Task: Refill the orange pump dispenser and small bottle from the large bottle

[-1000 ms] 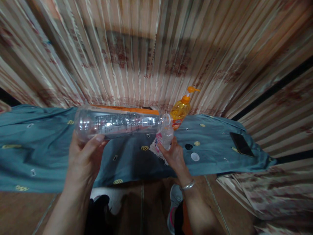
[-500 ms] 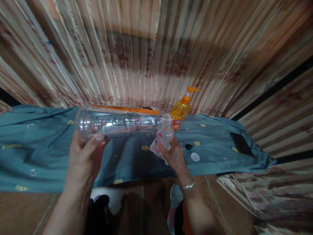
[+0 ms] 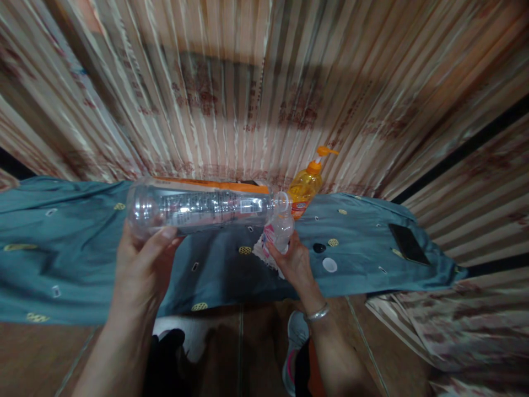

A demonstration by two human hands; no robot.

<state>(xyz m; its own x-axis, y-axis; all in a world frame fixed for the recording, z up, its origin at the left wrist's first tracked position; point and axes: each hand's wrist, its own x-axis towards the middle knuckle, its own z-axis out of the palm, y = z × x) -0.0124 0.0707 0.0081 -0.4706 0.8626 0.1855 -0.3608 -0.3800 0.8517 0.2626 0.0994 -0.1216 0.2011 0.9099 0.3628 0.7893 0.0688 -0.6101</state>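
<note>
A large clear plastic bottle (image 3: 198,207) with an orange-edged label lies nearly level in the air, its mouth pointing right. Wrapped round its base end is my left hand (image 3: 144,264). My right hand (image 3: 293,259) grips a small clear bottle (image 3: 281,227) with a pink-marked label, upright or slightly tilted. The two bottle mouths meet; whether they touch or only overlap in view I cannot tell. Under the small bottle shows a whitish cloth (image 3: 264,255). Just behind the mouths stands a pump bottle (image 3: 306,187) of yellow liquid with an orange pump.
Right of my right hand, a black cap (image 3: 319,248) and a white cap (image 3: 329,265) lie on the teal cloth (image 3: 359,275) covering the narrow table. A dark phone (image 3: 408,243) rests at the right end. A pleated curtain (image 3: 231,99) hangs close behind.
</note>
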